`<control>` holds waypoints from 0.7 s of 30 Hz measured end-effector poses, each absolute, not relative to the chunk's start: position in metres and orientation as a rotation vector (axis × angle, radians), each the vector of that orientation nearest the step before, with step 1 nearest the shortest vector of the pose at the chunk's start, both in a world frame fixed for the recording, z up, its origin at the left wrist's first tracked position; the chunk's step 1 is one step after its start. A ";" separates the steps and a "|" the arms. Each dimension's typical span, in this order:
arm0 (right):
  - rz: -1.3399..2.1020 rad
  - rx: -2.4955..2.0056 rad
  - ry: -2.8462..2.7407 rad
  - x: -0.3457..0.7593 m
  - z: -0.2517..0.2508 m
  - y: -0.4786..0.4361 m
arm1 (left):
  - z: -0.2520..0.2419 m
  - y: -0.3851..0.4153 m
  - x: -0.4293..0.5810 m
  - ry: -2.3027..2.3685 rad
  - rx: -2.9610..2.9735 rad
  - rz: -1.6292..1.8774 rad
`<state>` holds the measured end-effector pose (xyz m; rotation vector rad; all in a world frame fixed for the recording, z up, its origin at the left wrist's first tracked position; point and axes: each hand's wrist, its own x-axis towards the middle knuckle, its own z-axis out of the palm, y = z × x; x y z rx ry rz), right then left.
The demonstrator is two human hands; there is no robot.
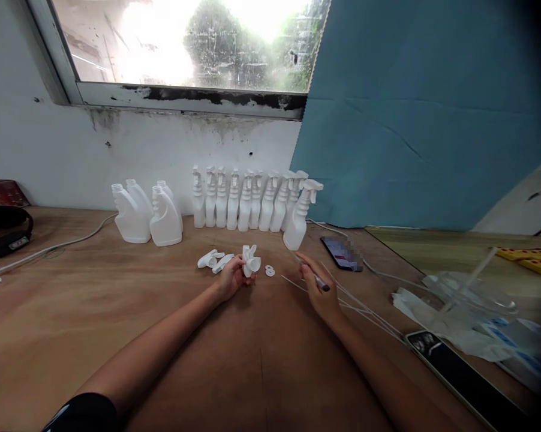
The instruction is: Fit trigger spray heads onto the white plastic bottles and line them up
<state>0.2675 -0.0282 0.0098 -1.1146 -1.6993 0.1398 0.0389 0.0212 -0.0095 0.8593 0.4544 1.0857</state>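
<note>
My left hand (pixel 233 280) is closed around a white spray trigger head (pixel 251 261), whose round collar opening faces right. More white trigger heads (pixel 210 258) lie on the table just left of it. Two small white ring washers (pixel 269 271) rest between my hands. In my right hand (pixel 318 289) is a slim pen-like tool (pixel 321 283) with a dark end, its tip pointing up and left; its exact kind is unclear. Several thin white dip tubes (pixel 360 309) lie beneath and beside the right hand, running toward the lower right.
Along the wall stands a row of white spray bottles (pixel 245 207) with trigger heads. White bottles without heads (pixel 165 219) stand left of them. A phone (pixel 341 253), another phone-like device (pixel 459 375), a clear plastic container (pixel 472 294) and white cables (pixel 72 241) lie around the table.
</note>
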 end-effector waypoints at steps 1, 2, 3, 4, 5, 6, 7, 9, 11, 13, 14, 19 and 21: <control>0.193 -1.091 -1.704 0.261 0.010 -0.033 | -0.009 0.021 0.040 0.450 0.858 1.090; 0.235 -1.065 -1.723 0.255 0.010 -0.038 | -0.009 0.020 0.041 0.449 0.857 1.094; 0.263 -1.037 -1.748 0.249 0.010 -0.043 | -0.009 0.020 0.041 0.451 0.857 1.098; 0.278 -1.004 -1.780 0.243 0.010 -0.046 | -0.008 0.019 0.042 0.458 0.859 1.102; 0.282 -0.976 -1.816 0.239 0.010 -0.049 | -0.008 0.019 0.043 0.468 0.864 1.107; 0.277 -0.955 -1.850 0.236 0.010 -0.051 | -0.008 0.018 0.044 0.481 0.872 1.114; 0.265 -0.938 -1.883 0.233 0.010 -0.053 | -0.009 0.018 0.044 0.495 0.880 1.123; 0.228 -0.905 -1.940 0.231 0.010 -0.054 | -0.010 0.017 0.046 0.523 0.899 1.138; 0.183 -0.880 -1.982 0.231 0.010 -0.054 | -0.013 0.017 0.047 0.546 0.917 1.145; 0.139 -0.869 -2.015 0.231 0.010 -0.053 | -0.015 0.017 0.049 0.567 0.937 1.149; 0.121 -0.869 -2.026 0.231 0.009 -0.052 | -0.015 0.017 0.049 0.577 0.948 1.151; 0.064 -0.897 -2.044 0.230 0.005 -0.051 | -0.019 0.017 0.051 0.635 1.006 1.141; 0.065 -0.908 -2.057 0.229 0.005 -0.051 | -0.021 0.017 0.052 0.657 1.032 1.125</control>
